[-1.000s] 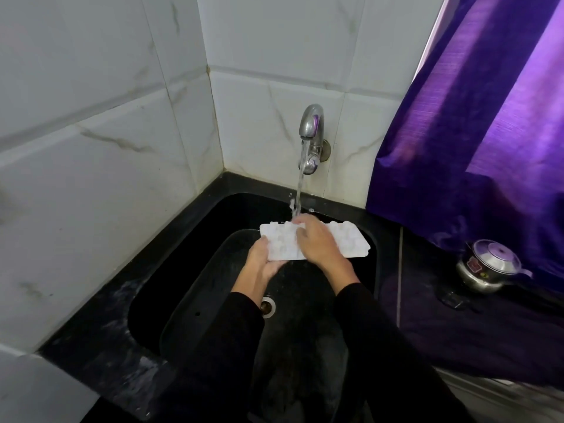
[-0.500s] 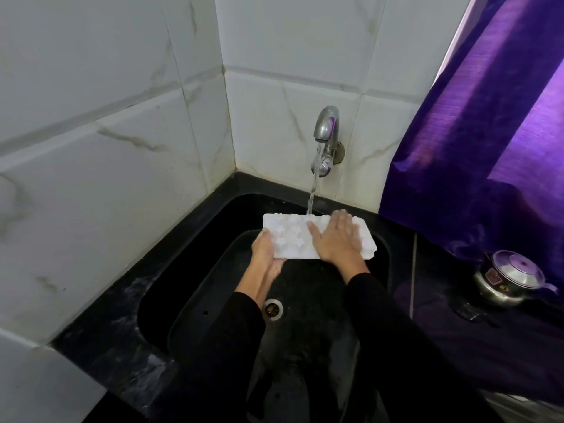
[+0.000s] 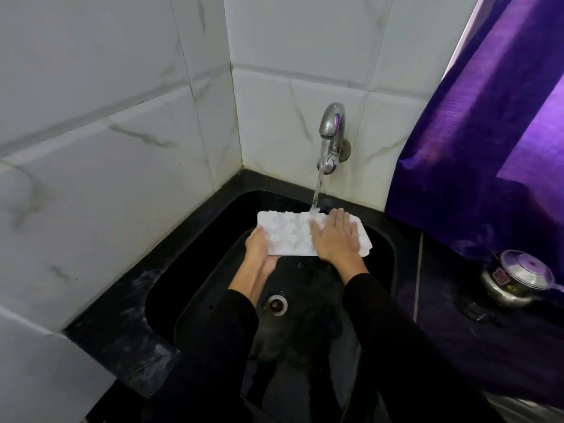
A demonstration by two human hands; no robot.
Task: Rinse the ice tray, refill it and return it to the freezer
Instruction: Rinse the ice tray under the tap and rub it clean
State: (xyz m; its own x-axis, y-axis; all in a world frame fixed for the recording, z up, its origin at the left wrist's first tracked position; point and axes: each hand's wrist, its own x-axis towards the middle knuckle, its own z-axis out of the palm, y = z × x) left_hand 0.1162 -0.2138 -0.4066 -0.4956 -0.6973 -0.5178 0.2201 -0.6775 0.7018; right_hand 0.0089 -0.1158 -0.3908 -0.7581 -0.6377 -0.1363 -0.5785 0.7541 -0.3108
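A white ice tray (image 3: 288, 232) is held level over the black sink (image 3: 195, 270), under the running tap (image 3: 331, 132). The water stream lands on the tray's far edge near the middle. My left hand (image 3: 259, 248) grips the tray's near left corner from beneath, thumb against its edge. My right hand (image 3: 334, 236) lies flat on top of the tray's right half, fingers straight and spread toward the wall. The tray's right end sticks out past that hand.
White marbled tiles close in the left and the back. A purple curtain (image 3: 476, 148) hangs on the right over the dark counter. A small steel pressure cooker (image 3: 515, 279) stands on that counter. The drain (image 3: 277, 305) is in the sink floor between my forearms.
My right hand has slid from the tray's middle to its right half and flattened out. The stream now hits the tray itself rather than my hand. The left hand keeps its hold.
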